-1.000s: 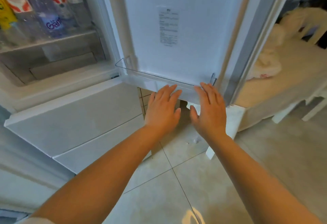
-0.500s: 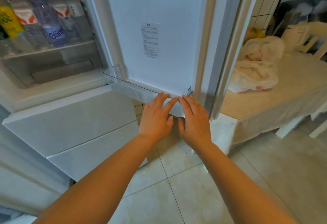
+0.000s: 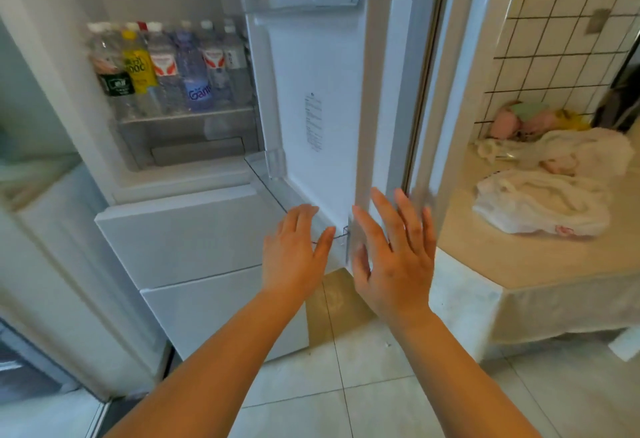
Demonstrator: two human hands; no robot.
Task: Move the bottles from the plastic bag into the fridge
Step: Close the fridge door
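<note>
The fridge (image 3: 194, 230) stands open, and several bottles (image 3: 173, 67) stand upright in a row on its inner shelf at upper left. The fridge door (image 3: 322, 108) is swung out toward me, seen almost edge-on. My left hand (image 3: 294, 250) is open with straight fingers at the door's lower clear bin. My right hand (image 3: 394, 254) is open with spread fingers at the door's outer edge. Neither hand holds anything. A crumpled white plastic bag (image 3: 543, 202) lies on the table at right.
A table with a cream cloth (image 3: 485, 264) stands right of the door, with another white bag and pink items near the tiled wall (image 3: 554, 39). Closed white freezer drawers (image 3: 207, 295) sit below the open compartment. Pale floor tiles lie below my arms.
The door has swung further toward the fridge and now appears narrower. My view has risen and shifted, showing more of the shelf and table. My right hand moved to the door's outer edge.
</note>
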